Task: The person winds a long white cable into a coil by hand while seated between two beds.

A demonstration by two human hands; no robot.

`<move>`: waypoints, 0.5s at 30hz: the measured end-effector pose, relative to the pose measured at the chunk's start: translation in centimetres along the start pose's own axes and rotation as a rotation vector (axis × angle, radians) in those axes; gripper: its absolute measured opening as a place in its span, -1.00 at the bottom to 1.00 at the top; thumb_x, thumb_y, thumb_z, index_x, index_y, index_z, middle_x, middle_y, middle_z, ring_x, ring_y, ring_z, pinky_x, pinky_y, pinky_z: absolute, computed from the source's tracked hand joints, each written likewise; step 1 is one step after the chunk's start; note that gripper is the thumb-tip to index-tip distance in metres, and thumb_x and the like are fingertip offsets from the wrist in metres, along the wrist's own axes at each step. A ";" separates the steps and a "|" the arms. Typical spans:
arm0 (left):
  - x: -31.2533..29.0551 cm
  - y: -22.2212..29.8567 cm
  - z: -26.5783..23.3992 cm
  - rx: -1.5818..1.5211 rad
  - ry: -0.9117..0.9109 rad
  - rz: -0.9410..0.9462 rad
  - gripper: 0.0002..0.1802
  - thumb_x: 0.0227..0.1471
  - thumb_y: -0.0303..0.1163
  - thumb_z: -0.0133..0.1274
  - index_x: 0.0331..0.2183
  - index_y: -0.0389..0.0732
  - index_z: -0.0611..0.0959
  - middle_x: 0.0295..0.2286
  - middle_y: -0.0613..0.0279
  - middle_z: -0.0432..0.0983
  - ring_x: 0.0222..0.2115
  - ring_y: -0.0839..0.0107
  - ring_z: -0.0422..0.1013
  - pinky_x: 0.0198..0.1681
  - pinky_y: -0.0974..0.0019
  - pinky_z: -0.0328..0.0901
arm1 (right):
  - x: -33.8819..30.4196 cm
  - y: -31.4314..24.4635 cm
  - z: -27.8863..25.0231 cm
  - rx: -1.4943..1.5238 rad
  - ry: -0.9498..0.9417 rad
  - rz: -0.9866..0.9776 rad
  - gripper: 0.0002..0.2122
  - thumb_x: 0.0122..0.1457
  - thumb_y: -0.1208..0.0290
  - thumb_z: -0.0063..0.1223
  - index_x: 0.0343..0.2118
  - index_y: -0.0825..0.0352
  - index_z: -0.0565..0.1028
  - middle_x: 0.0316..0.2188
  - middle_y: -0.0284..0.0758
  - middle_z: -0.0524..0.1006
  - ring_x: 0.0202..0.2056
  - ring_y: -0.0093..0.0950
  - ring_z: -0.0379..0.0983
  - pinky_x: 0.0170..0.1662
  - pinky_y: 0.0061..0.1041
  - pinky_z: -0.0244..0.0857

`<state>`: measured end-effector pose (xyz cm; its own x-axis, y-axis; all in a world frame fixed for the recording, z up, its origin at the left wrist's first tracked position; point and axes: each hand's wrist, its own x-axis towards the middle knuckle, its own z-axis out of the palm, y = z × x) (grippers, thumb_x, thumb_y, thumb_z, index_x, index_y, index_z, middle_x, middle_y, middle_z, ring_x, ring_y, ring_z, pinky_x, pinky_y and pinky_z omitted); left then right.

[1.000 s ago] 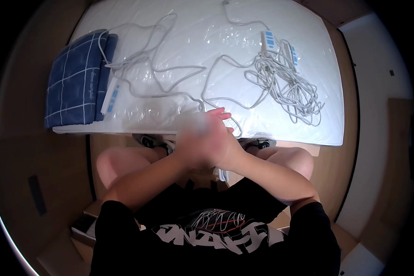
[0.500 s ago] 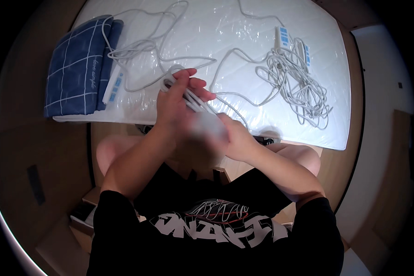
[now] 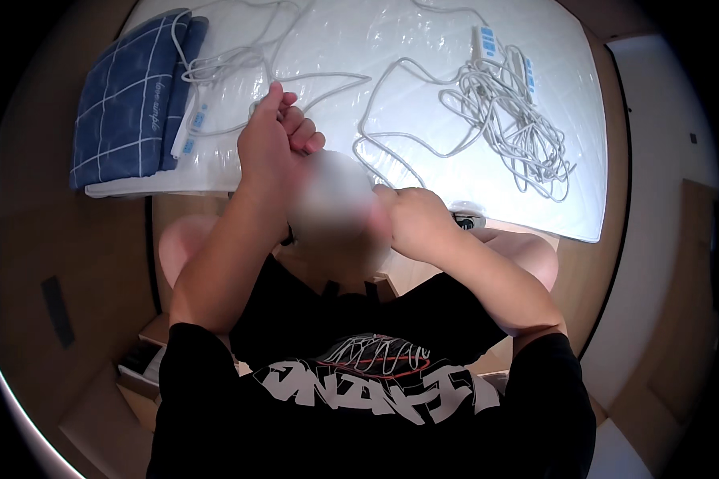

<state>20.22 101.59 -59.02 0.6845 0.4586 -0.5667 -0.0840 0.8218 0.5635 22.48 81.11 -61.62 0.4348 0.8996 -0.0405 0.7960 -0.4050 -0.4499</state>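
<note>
My left hand [image 3: 280, 136] is raised over the near edge of the bed, fingers curled and thumb up, closed on white cable. A bit of it shows beside the wrist; a blurred patch hides the rest of the grip. Lower and to the right, my right hand [image 3: 415, 222] is closed, its fingertips lost in the same blur. White cable [image 3: 391, 158] runs over the mattress edge toward this hand. On the left, a white power strip with blue sockets [image 3: 188, 132] lies near a loose spread of cable [image 3: 224, 65].
A folded blue checked blanket [image 3: 124, 104] rests at the left of the plastic-covered mattress [image 3: 327, 112]. On the right sit a tangled cable bundle [image 3: 519, 128] and two more power strips, one upright [image 3: 487, 41] and one partly covered [image 3: 529, 73]. My bent knees flank the mattress edge.
My left hand has moved up and left, and its fingers have curled in. The cable loops seen across its palm are now hidden. My right hand has turned and shifted slightly.
</note>
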 end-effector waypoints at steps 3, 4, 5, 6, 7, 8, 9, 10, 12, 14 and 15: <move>0.3 0.7 -0.4 -0.046 -0.092 -0.075 -0.67 0.22 -0.18 -0.14 -0.55 -0.08 0.34 -0.76 0.48 -0.02 -0.76 0.57 -0.09 -0.66 0.44 -0.05 | -0.1 -0.4 0.0 0.025 0.057 -0.010 -0.61 0.17 0.07 -0.02 -0.57 0.35 0.39 -0.77 -0.21 0.43 -0.67 -0.17 0.43 -0.60 -0.24 0.28; 0.4 0.8 -0.6 -0.048 -0.090 -0.072 -0.67 0.22 -0.18 -0.14 -0.55 -0.08 0.34 -0.76 0.48 -0.02 -0.76 0.57 -0.09 -0.66 0.44 -0.05 | -0.1 -0.3 0.1 0.024 0.025 0.026 -0.70 0.15 0.15 0.03 -0.48 0.33 0.38 -0.74 -0.23 0.42 -0.64 -0.21 0.42 -0.55 -0.30 0.29; 0.7 0.7 -0.9 -0.067 -0.093 -0.040 -0.67 0.22 -0.16 -0.13 -0.54 -0.08 0.32 -0.76 0.46 -0.02 -0.76 0.56 -0.10 -0.66 0.42 -0.07 | -0.2 -0.2 0.2 0.022 -0.008 0.065 -0.77 0.12 0.24 0.07 -0.39 0.30 0.37 -0.72 -0.25 0.41 -0.62 -0.24 0.40 -0.50 -0.37 0.30; 0.9 0.8 -1.1 -0.085 -0.095 -0.008 -0.66 0.22 -0.14 -0.13 -0.53 -0.08 0.29 -0.75 0.44 -0.03 -0.75 0.54 -0.12 -0.67 0.39 -0.09 | -0.3 0.0 0.1 0.021 -0.010 0.063 -0.77 0.12 0.24 0.07 -0.39 0.30 0.37 -0.72 -0.25 0.41 -0.62 -0.24 0.40 -0.50 -0.37 0.30; 1.2 1.2 -1.2 -0.088 -0.093 -0.007 -0.66 0.22 -0.14 -0.13 -0.53 -0.08 0.29 -0.75 0.44 -0.03 -0.75 0.54 -0.12 -0.67 0.39 -0.09 | -0.5 0.4 0.0 0.197 -0.040 0.103 -0.76 0.15 0.22 0.07 -0.38 0.29 0.36 -0.70 -0.28 0.41 -0.62 -0.35 0.37 -0.52 -0.45 0.26; 1.7 1.7 -1.3 -0.126 -0.071 0.027 -0.65 0.22 -0.13 -0.13 -0.54 -0.08 0.29 -0.75 0.45 -0.03 -0.75 0.54 -0.12 -0.67 0.40 -0.10 | -0.7 0.8 -0.1 0.371 -0.071 0.150 -0.75 0.18 0.20 0.07 -0.36 0.28 0.35 -0.67 -0.31 0.41 -0.62 -0.46 0.34 -0.54 -0.54 0.22; 1.9 2.3 -1.3 -0.162 -0.050 0.065 -0.64 0.23 -0.12 -0.14 -0.55 -0.07 0.29 -0.75 0.46 -0.02 -0.75 0.54 -0.13 -0.67 0.41 -0.10 | -1.0 1.4 0.6 0.369 -0.073 0.150 -0.75 0.18 0.20 0.07 -0.36 0.28 0.35 -0.67 -0.31 0.41 -0.62 -0.46 0.34 -0.54 -0.54 0.22; 1.9 2.7 -1.3 -0.159 -0.067 0.070 -0.63 0.23 -0.10 -0.15 -0.55 -0.06 0.28 -0.76 0.46 -0.03 -0.76 0.55 -0.13 -0.67 0.41 -0.11 | -1.5 2.2 1.9 0.737 -0.030 0.129 -0.76 0.21 0.20 0.04 -0.35 0.27 0.34 -0.60 -0.33 0.43 -0.60 -0.53 0.32 -0.53 -0.58 0.20; 1.9 2.6 -1.2 -0.169 -0.075 0.038 -0.62 0.23 -0.10 -0.15 -0.56 -0.05 0.28 -0.76 0.47 -0.04 -0.76 0.55 -0.14 -0.68 0.41 -0.11 | -1.5 3.1 1.7 1.239 -0.159 0.302 -0.70 0.27 0.10 -0.09 -0.26 0.30 0.35 -0.39 -0.31 0.50 -0.51 -0.62 0.34 -0.52 -0.66 0.19; 1.8 2.3 -1.1 -0.179 -0.085 0.001 -0.62 0.22 -0.10 -0.14 -0.58 -0.04 0.28 -0.77 0.47 -0.05 -0.77 0.55 -0.14 -0.69 0.41 -0.12 | -0.8 3.7 1.4 1.513 -0.322 0.434 -0.67 0.28 0.06 -0.13 -0.25 0.29 0.35 -0.40 -0.30 0.51 -0.49 -0.60 0.38 -0.51 -0.65 0.23; 1.7 2.1 -1.0 -0.191 -0.165 -0.035 -0.59 0.22 -0.09 -0.14 -0.61 -0.03 0.26 -0.77 0.47 -0.06 -0.78 0.55 -0.14 -0.70 0.41 -0.12 | -0.6 4.0 1.4 1.782 -0.489 0.568 -0.65 0.29 0.03 -0.17 -0.25 0.29 0.35 -0.41 -0.30 0.52 -0.48 -0.58 0.41 -0.50 -0.63 0.27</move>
<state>20.44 104.41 -59.39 0.7967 0.3804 -0.4696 -0.1828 0.8923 0.4127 24.87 79.21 -64.61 0.0591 0.8316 -0.5523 -0.7908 -0.2987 -0.5343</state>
